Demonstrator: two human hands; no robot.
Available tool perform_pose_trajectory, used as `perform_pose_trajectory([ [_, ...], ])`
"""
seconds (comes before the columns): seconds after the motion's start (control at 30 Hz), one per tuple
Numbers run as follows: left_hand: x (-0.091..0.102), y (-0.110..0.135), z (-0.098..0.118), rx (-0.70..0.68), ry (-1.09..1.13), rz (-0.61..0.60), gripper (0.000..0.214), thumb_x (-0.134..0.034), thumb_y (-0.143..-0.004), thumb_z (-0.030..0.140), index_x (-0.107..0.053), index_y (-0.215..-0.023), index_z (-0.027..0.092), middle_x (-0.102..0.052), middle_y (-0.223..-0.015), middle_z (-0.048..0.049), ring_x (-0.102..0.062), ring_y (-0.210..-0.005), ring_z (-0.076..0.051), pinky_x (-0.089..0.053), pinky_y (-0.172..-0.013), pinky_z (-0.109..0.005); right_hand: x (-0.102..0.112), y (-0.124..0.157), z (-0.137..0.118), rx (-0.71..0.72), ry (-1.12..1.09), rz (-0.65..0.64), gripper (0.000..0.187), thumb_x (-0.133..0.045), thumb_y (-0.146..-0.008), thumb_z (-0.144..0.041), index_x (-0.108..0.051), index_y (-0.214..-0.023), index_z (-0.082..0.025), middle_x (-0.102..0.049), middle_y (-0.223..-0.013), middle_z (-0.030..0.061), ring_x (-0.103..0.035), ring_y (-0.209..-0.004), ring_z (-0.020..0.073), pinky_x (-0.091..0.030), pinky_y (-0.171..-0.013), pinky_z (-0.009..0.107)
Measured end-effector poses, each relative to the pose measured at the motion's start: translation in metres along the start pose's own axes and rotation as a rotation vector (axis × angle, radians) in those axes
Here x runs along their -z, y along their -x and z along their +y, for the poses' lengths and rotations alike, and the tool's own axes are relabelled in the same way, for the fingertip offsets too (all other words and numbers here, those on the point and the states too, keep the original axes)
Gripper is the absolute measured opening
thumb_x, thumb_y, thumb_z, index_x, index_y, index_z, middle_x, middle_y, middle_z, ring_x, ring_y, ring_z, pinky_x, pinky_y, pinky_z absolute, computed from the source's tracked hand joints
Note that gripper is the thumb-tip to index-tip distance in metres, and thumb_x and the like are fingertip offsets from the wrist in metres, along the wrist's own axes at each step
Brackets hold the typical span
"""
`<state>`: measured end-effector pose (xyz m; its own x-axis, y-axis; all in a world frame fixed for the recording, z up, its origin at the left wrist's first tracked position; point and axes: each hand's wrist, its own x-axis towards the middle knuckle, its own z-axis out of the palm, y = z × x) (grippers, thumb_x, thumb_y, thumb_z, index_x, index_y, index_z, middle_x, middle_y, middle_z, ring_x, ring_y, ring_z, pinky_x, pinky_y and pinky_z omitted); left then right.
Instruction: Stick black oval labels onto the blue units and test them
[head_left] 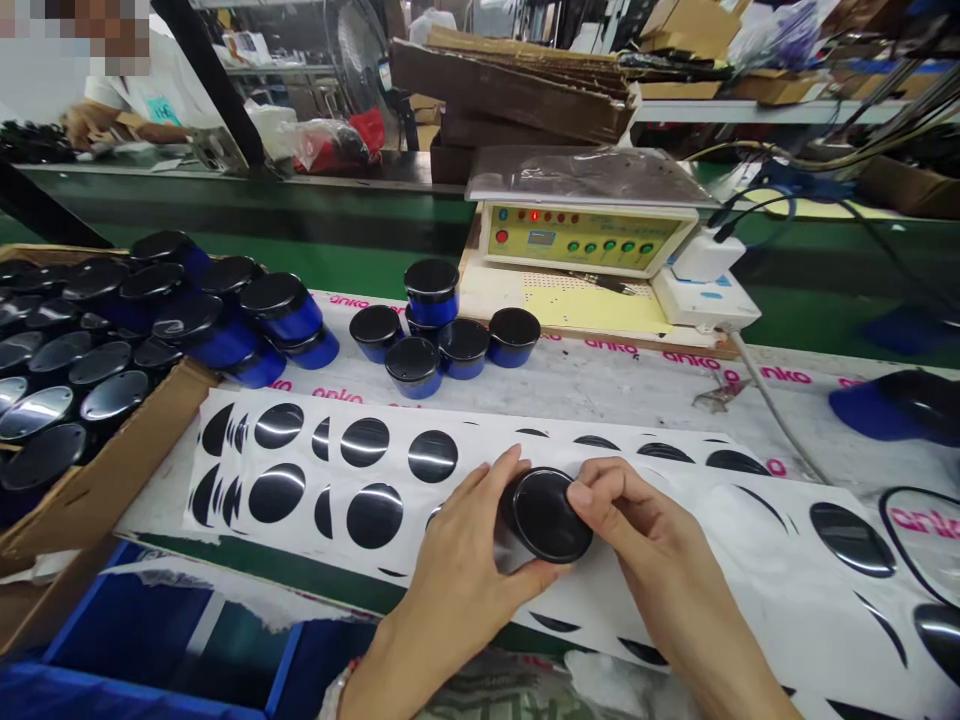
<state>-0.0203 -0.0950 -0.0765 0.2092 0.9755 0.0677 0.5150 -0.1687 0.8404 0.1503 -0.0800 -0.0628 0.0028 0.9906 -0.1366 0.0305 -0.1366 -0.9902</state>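
Observation:
In the middle of the head view I hold a round housing with a glossy black top (pixel 550 513). My left hand (pixel 469 550) is closed round its side, thumb at the near edge and fingers at the far left. At the right rim, the thumb and forefinger of my right hand (pixel 643 520) are pinched together; whether they grip a thin film there I cannot make out. Beneath both hands lie white sheets of black round stickers (pixel 375 515). Several similar blue housings with black tops (pixel 463 347) stand just beyond the sheets.
A cardboard box (pixel 142 445) full of black-topped housings is at the left, with more stacked beside it. Behind stands a control unit (pixel 589 238) with buttons and a red light. A cable (pixel 780 405) crosses the right side. Another person's hand (pixel 90 122) shows far left.

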Motion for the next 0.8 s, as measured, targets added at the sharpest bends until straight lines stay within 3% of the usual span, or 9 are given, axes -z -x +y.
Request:
perform_pose_trajectory([
  [0.4,-0.009,0.006,-0.009,-0.029,-0.061,0.07,0.093,-0.078,-0.073,0.032,-0.018,-0.143,0.046,-0.056,-0.137,0.0048,-0.051,-0.128,-0.027,-0.045,-0.103,-0.05,-0.005,0.004,-0.002,0.184,0.183,0.085,0.024,-0.065,-0.087,-0.033,-0.053,-0.069,-0.022,-0.051,-0.081,-0.001,-0.05,-0.076,0.0139,-0.041,-0.067,0.025],
  [0.63,-0.005,0.004,-0.006,-0.184,-0.182,0.043,0.091,-0.07,-0.082,0.035,-0.009,-0.149,0.032,-0.052,-0.141,-0.0075,-0.052,-0.126,-0.025,-0.048,-0.102,-0.043,-0.006,0.003,0.001,0.206,0.241,0.056,0.024,-0.061,-0.091,-0.033,-0.051,-0.072,-0.022,-0.05,-0.082,-0.0012,-0.051,-0.076,0.0137,-0.043,-0.068,0.025],
  [0.8,0.0,0.0,-0.002,-0.353,-0.382,0.019,0.066,-0.059,-0.09,0.032,-0.027,-0.147,0.026,-0.051,-0.134,-0.0145,-0.054,-0.12,-0.029,-0.051,-0.097,-0.045,0.006,0.006,-0.01,0.322,0.594,0.015,0.022,-0.054,-0.095,-0.038,-0.05,-0.08,-0.023,-0.051,-0.085,-0.0002,-0.054,-0.075,0.0144,-0.044,-0.064,0.026],
])
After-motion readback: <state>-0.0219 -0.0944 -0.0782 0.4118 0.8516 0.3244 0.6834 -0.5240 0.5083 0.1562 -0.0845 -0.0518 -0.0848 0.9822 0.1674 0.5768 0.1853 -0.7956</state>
